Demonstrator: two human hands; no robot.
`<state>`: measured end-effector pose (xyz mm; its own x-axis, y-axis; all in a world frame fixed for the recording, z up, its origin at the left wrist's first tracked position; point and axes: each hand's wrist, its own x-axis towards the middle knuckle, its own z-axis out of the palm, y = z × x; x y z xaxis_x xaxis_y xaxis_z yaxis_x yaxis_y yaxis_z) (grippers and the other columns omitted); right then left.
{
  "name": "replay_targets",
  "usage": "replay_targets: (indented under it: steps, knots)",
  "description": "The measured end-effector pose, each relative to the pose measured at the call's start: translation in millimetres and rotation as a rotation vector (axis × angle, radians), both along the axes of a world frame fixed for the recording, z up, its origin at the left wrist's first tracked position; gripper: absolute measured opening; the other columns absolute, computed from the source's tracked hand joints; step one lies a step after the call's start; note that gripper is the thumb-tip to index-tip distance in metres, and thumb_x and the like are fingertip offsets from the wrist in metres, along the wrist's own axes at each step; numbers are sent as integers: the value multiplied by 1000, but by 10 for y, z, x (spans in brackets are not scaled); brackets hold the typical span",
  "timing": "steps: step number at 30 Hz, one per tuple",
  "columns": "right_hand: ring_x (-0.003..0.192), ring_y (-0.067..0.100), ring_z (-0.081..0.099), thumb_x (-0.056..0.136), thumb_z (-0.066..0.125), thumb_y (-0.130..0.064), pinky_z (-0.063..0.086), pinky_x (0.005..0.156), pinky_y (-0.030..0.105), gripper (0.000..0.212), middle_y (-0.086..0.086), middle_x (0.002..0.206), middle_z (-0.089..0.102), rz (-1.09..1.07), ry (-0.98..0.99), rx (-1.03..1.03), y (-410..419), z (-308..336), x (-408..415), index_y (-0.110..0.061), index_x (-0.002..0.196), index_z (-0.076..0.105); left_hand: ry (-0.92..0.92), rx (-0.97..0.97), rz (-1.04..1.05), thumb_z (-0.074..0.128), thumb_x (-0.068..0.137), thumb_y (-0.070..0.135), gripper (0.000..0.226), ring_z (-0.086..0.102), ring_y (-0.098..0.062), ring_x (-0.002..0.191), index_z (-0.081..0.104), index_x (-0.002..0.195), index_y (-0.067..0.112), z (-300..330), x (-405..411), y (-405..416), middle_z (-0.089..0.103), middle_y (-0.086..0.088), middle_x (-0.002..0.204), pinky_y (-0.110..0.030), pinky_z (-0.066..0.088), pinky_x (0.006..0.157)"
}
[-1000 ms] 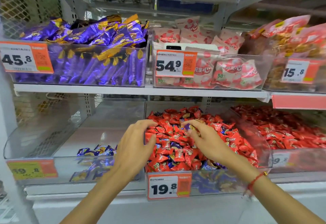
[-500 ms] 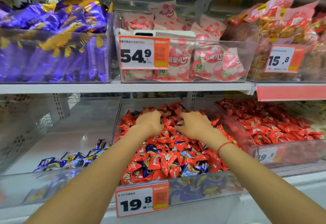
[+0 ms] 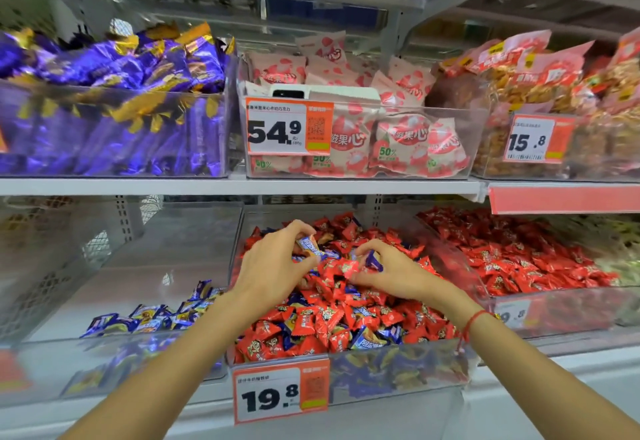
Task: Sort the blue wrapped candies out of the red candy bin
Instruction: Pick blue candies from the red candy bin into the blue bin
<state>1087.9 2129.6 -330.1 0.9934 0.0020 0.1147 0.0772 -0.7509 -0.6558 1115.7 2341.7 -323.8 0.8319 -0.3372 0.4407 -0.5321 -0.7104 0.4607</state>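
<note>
The clear middle bin [image 3: 398, 367] on the lower shelf is heaped with red wrapped candies [image 3: 332, 321], with blue wrapped ones mixed in. My left hand [image 3: 273, 266] is over the heap and pinches a blue candy [image 3: 309, 244] between thumb and fingers. My right hand [image 3: 391, 271] lies on the heap beside it, with another blue candy [image 3: 374, 262] held under its curled fingers. The bin to the left [image 3: 52, 367] holds a small pile of blue candies [image 3: 152, 316] near its front.
A bin of only red candies [image 3: 519, 252] stands on the right. The upper shelf [image 3: 242, 186] hangs just above the hands, carrying purple wrapped sweets [image 3: 114, 107], pink packets [image 3: 398, 141] and orange snack bags [image 3: 554, 86]. Price tags [image 3: 280, 393] clip to the bin fronts.
Both hands reached deeper into the red bin, then drew back a little. Each now has a blue candy in its fingers. The camera has moved closer.
</note>
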Motion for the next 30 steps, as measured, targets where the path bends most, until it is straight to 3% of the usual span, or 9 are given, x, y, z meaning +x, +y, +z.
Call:
replay_targets:
  steps: [4, 9, 13, 17, 20, 23, 25, 28, 30]
  knots:
    - [85, 18, 50, 98, 47, -21, 38, 68, 28, 27, 6, 103, 56, -241, -14, 34, 45, 82, 175, -8, 121, 50, 18, -268, -12, 70, 83, 43, 36, 59, 0, 107, 57, 116, 42, -40, -303, 253, 63, 24, 111, -38, 50, 92]
    - [93, 28, 54, 93, 59, -35, 39, 71, 31, 31, 12, 105, 54, -311, 115, -329, 174, 120, 321, -7, 104, 49, 3, -382, -15, 73, 80, 41, 36, 57, 10, 104, 59, 114, 42, -78, -433, 450, 60, 33, 108, -35, 51, 93]
    - [109, 29, 59, 86, 67, -43, 46, 81, 34, 40, 6, 117, 62, -367, 29, -586, 194, 127, 340, -14, 112, 61, -2, -456, 2, 75, 80, 38, 35, 59, 8, 101, 60, 111, 43, -58, -454, 536, 64, 28, 109, -31, 51, 91]
    - [90, 27, 59, 94, 58, -37, 40, 67, 32, 35, 11, 108, 60, -244, -46, -438, 137, 120, 222, -11, 116, 48, 14, -462, -9, 75, 80, 38, 34, 58, 12, 95, 60, 111, 41, -55, -459, 594, 64, 26, 108, -10, 45, 79]
    - [60, 15, 49, 101, 47, -25, 38, 52, 23, 25, 11, 94, 58, -90, -69, -222, 101, 144, 59, -11, 120, 40, 57, -440, -43, 73, 82, 38, 35, 55, 17, 98, 59, 114, 39, -53, -458, 610, 60, 29, 109, -9, 42, 83]
    - [80, 33, 62, 102, 43, -17, 49, 71, 40, 24, 7, 118, 62, -6, -157, -216, 63, 170, -10, -20, 123, 53, 91, -435, -71, 72, 83, 37, 37, 53, 15, 104, 59, 118, 35, -59, -454, 619, 60, 27, 110, -19, 44, 93]
    - [88, 42, 62, 101, 45, -14, 50, 78, 51, 23, 5, 116, 65, 2, -195, -228, 72, 191, -66, -25, 112, 62, 104, -431, -77, 72, 84, 38, 38, 55, 11, 106, 59, 119, 34, -72, -459, 638, 61, 25, 113, -23, 46, 96]
    - [62, 22, 57, 102, 42, -16, 48, 56, 29, 22, 5, 103, 65, -21, -264, -74, 174, 259, -131, -28, 108, 60, 106, -426, -76, 71, 83, 40, 38, 56, 8, 106, 59, 119, 34, -78, -469, 695, 62, 23, 114, -27, 47, 95]
    - [62, 9, 54, 101, 46, -25, 42, 53, 17, 16, 0, 97, 62, -52, -314, 128, 395, 370, -183, -27, 107, 61, 104, -439, -54, 73, 81, 41, 36, 57, 10, 101, 61, 114, 35, -34, -458, 784, 64, 23, 111, -27, 48, 93]
